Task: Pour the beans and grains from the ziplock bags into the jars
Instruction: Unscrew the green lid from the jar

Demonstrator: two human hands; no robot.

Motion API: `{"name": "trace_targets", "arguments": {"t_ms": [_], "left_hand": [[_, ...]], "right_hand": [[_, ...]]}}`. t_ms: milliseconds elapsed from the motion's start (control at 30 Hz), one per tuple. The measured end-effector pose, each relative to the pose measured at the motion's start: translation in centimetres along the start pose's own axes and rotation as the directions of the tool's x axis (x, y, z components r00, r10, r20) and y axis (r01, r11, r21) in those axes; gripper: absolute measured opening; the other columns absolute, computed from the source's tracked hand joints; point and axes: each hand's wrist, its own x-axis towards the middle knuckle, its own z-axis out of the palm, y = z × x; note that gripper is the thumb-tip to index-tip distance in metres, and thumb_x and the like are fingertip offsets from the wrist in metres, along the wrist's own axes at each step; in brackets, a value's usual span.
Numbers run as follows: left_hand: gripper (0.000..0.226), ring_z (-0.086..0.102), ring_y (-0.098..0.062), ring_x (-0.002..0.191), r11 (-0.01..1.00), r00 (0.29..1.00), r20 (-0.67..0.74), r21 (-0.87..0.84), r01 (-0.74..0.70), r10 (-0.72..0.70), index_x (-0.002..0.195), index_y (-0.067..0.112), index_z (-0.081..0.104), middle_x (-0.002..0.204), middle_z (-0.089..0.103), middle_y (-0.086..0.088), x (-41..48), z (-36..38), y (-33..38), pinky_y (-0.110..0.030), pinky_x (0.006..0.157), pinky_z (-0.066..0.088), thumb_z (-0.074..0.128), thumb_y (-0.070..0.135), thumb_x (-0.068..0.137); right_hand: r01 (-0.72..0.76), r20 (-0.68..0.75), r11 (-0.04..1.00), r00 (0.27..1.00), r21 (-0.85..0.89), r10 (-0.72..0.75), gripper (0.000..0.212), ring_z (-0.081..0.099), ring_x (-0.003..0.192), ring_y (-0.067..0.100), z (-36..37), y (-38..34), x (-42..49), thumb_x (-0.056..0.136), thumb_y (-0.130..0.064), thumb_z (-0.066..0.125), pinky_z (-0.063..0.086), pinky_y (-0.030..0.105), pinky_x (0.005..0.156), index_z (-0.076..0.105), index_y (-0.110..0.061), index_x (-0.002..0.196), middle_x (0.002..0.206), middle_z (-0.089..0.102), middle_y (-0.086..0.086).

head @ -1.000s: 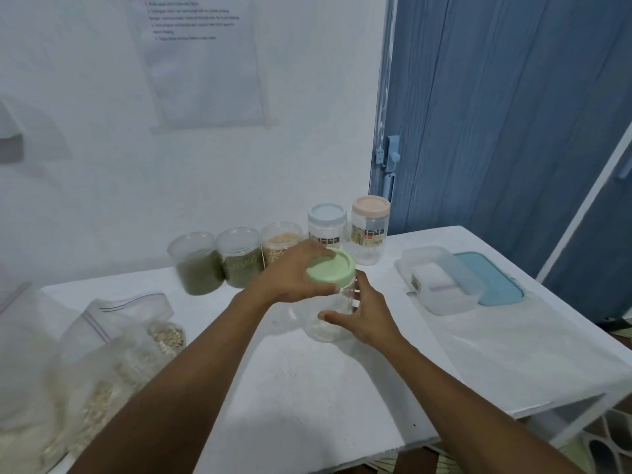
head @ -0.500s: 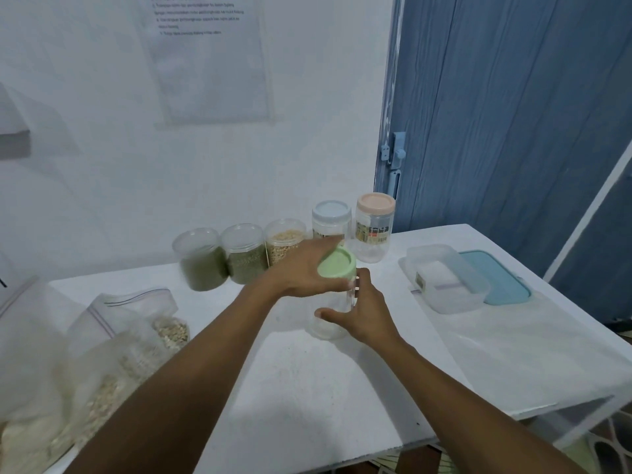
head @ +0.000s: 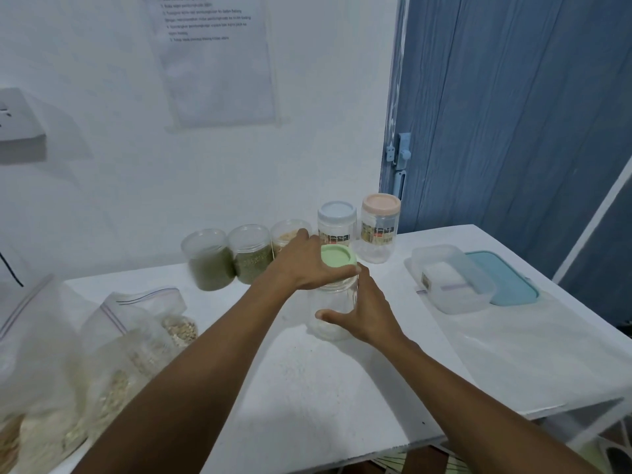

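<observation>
A clear empty jar (head: 331,304) stands in the middle of the white table (head: 342,388). My left hand (head: 304,265) grips its pale green lid (head: 337,257) from the left side. My right hand (head: 366,309) wraps round the jar's body from the right. Ziplock bags (head: 136,336) of pale grains lie at the left edge of the table. Behind the jar stand three filled lidless jars (head: 212,261) and two empty jars, one with a blue lid (head: 337,213), one with a pink lid (head: 380,204).
A clear rectangular box (head: 451,278) lies on the table's right side, with a teal lid (head: 502,278) beside it. The white wall is close behind the row of jars. A blue door (head: 513,114) fills the right background. The table's front edge runs near my forearms.
The camera view has shifted a little. My left hand has turned on the green lid; the jar stays in place in my right hand.
</observation>
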Motion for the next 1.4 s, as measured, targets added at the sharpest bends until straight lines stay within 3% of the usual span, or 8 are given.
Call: {"name": "trace_targets", "arguments": {"t_ms": [133,300,467,567,800,1100,1267,1400], "left_hand": [[0.096,0.026,-0.02,0.144,0.957,0.948,0.179,-0.166,-0.236,0.265,0.153,0.027,0.025,0.159,0.027,0.003,-0.7,-1.0,-0.3,-0.041,0.117,0.027,0.072,0.061,0.078],[0.069,0.039,-0.015,0.134,0.932,0.951,0.083,-0.241,-0.269,0.296,0.143,0.029,0.047,0.147,0.045,0.005,0.0,-1.6,-0.8,-0.028,0.108,0.031,0.078,0.037,0.081],[0.07,0.057,-0.01,0.118,0.767,0.988,0.007,-0.632,-0.114,0.152,0.134,0.035,0.057,0.131,0.059,0.01,-0.3,-1.8,-2.1,-0.038,0.1,0.049,0.067,0.069,0.073],[0.04,0.065,-0.013,0.111,0.502,0.999,-0.005,-0.865,0.018,-0.043,0.117,0.031,0.067,0.118,0.07,0.008,-1.5,-0.3,-3.9,-0.036,0.092,0.053,0.051,0.06,0.094],[0.054,0.07,-0.037,0.092,0.075,0.814,0.344,-0.902,0.425,-0.468,0.124,0.013,0.056,0.114,0.065,-0.02,-3.7,6.4,-8.5,-0.049,0.064,0.061,0.037,0.058,0.1],[0.056,0.064,-0.04,0.097,0.479,0.853,0.095,-0.793,0.377,-0.513,0.133,0.014,0.038,0.129,0.047,-0.017,-3.6,9.8,-10.4,-0.031,0.045,0.054,0.069,0.033,0.091],[0.104,0.043,-0.027,0.13,0.823,0.911,0.01,-0.423,0.379,-0.413,0.149,0.01,0.033,0.142,0.031,-0.009,-3.6,10.7,-11.3,-0.038,0.102,0.045,0.086,0.047,0.069],[0.095,0.036,-0.029,0.133,0.926,0.946,0.037,-0.195,0.323,-0.322,0.142,0.014,0.041,0.138,0.043,-0.008,-3.8,10.7,-11.1,-0.035,0.097,0.038,0.083,0.052,0.066]], "right_hand": [[0.009,0.073,0.994,0.997,0.106,-0.017,0.104,0.042,0.129,0.005,-0.5,0.2,0.2,0.062,-0.055,0.088,0.039,0.026,0.104,0.029,-0.037,0.145,0.142,0.042,-0.017],[-0.024,0.14,0.991,0.99,0.133,0.006,0.09,0.048,0.122,0.007,-1.7,0.8,0.5,0.066,-0.033,0.092,0.047,0.017,0.086,0.037,-0.033,0.138,0.124,0.05,-0.022],[-0.035,0.116,0.995,0.993,0.096,0.024,0.101,0.043,0.116,0.003,-2.1,0.8,0.7,0.064,-0.043,0.09,0.049,0.033,0.101,0.029,-0.033,0.144,0.127,0.042,-0.023],[-0.025,0.119,0.991,0.993,0.134,0.009,0.102,0.045,0.117,0.002,-2.3,1.0,0.5,0.066,-0.046,0.088,0.05,0.034,0.099,0.026,-0.035,0.147,0.132,0.044,-0.021],[-0.015,0.008,0.988,1.0,0.154,0.014,0.098,0.05,0.12,0.009,-1.4,0.7,0.6,0.066,-0.048,0.088,0.05,0.042,0.101,0.032,-0.032,0.145,0.137,0.052,-0.009],[-0.01,-0.062,0.986,0.998,0.168,0.021,0.095,0.049,0.117,0.006,-1.0,0.7,0.4,0.068,-0.046,0.087,0.05,0.041,0.101,0.032,-0.034,0.145,0.13,0.046,-0.021],[-0.016,-0.077,0.984,0.997,0.178,0.03,0.095,0.046,0.117,0.005,-0.9,1.2,0.7,0.07,-0.044,0.087,0.049,0.04,0.102,0.031,-0.032,0.146,0.136,0.045,-0.018],[-0.025,-0.037,0.986,0.999,0.165,0.032,0.1,0.045,0.121,0.006,-0.8,1.3,0.7,0.068,-0.046,0.087,0.048,0.043,0.104,0.028,-0.033,0.148,0.146,0.045,-0.011]]}}
